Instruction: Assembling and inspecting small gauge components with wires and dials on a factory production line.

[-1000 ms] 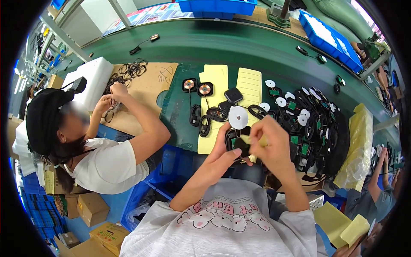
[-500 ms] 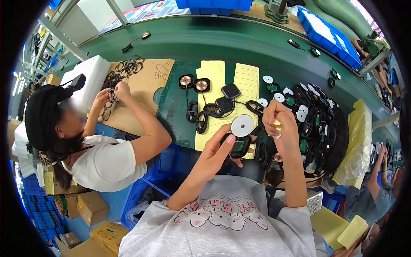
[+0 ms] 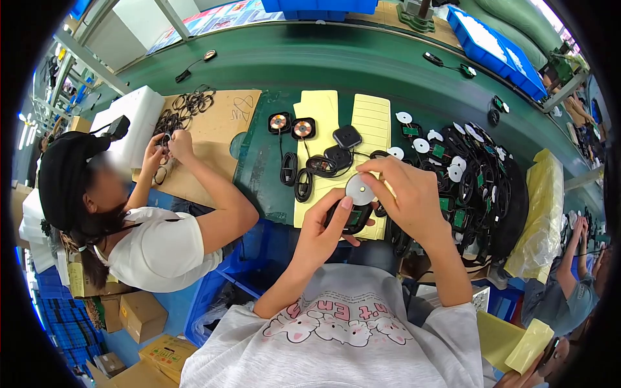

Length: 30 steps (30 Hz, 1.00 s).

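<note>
Green bench (image 3: 362,64) fills the top of the view, curving away under blue bins (image 3: 498,45) at the far edge. On its left a co-worker (image 3: 129,220) in a white shirt and black cap bends over a brown cardboard sheet (image 3: 220,129), both their hands on a tangle of black rings (image 3: 184,107). To the right, a big heap of black cabled parts (image 3: 479,187) with white discs and green boards lies beside a yellow bag (image 3: 540,213). In the middle, yellow sheets (image 3: 369,119) carry two coil pads (image 3: 291,125), two black square pucks (image 3: 343,145) and coiled cables (image 3: 294,174). Down front, just over the bench's near edge, the left hand (image 3: 323,229) is curled round a black housing (image 3: 352,216), thumb up on its rim. The right hand (image 3: 404,194) pinches a white disc (image 3: 359,189) between thumb and fingertips, the disc sitting right on top of that housing, touching it.
</note>
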Available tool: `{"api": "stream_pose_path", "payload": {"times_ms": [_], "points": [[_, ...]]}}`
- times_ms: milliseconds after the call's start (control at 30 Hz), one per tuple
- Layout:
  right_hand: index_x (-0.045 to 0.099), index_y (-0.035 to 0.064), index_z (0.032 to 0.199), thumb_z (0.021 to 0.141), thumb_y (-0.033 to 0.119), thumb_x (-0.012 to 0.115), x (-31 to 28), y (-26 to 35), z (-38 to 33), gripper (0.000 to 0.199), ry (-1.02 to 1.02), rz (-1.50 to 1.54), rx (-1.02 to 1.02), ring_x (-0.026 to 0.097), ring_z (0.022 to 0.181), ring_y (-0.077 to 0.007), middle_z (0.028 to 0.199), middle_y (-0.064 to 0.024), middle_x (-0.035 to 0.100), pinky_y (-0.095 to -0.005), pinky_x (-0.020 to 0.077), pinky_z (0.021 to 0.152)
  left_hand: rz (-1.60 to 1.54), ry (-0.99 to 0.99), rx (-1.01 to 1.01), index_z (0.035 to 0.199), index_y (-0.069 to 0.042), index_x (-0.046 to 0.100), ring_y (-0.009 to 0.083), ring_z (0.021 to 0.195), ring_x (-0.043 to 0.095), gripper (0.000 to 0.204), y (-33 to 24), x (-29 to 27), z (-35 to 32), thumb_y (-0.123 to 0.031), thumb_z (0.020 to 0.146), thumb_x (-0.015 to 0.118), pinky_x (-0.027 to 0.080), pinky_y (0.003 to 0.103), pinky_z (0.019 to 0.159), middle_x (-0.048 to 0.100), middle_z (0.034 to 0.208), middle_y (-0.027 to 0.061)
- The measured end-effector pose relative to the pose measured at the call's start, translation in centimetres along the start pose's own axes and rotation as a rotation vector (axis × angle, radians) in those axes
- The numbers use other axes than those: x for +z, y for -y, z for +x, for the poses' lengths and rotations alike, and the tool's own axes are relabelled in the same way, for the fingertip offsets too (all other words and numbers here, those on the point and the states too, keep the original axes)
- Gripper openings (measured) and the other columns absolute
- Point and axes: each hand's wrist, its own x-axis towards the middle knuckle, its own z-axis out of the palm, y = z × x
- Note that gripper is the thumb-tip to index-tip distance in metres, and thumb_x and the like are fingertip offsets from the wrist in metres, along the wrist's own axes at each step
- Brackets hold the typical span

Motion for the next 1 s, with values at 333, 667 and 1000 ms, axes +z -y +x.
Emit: {"api": "stream_pose_path", "payload": {"times_ms": [333, 667, 1000], "points": [[0.062, 0.0115, 0.089, 0.067, 0.008, 0.063, 0.1, -2.4, -1.1, 0.022, -0.133, -0.43, -0.483, 0.04, 0.05, -0.0089, 0.066, 0.004, 0.045, -0.0209, 0.0321, 0.042, -0.267, -0.035, -0.147, 0.107, -0.001, 0.05, 0.019, 0.069, 0.066, 0.023, 0.9, 0.3, 0.4, -0.019, 0.093, 0.044, 0.046, 0.019, 0.036, 0.063, 0.088, 0.0133], [0.06, 0.0111, 0.088, 0.068, 0.007, 0.062, -0.9, -1.6, -1.3, 0.02, -0.145, -0.348, -0.279, 0.039, 0.049, -0.0077, 0.063, 0.004, 0.043, -0.0208, 0.0302, 0.041, 0.011, -0.144, 0.021, 0.099, -0.001, 0.051, 0.0179, 0.064, 0.065, 0.019, 0.0, 0.2, 0.8, -0.018, 0.093, 0.045, 0.044, 0.018, 0.034, 0.063, 0.081, 0.0138], [0.058, 0.0113, 0.078, 0.063, 0.004, 0.068, 0.3, -2.0, 0.1, 0.02, -0.086, -0.363, -0.317, 0.04, 0.044, -0.0092, 0.057, 0.0047, 0.047, -0.0218, 0.0303, 0.04, 0.187, -0.165, 0.008, 0.097, -0.001, 0.051, 0.0158, 0.061, 0.064, 0.016, 0.6, 0.5, 0.3, -0.015, 0.092, 0.044, 0.041, 0.018, 0.033, 0.062, 0.075, 0.011]]}}
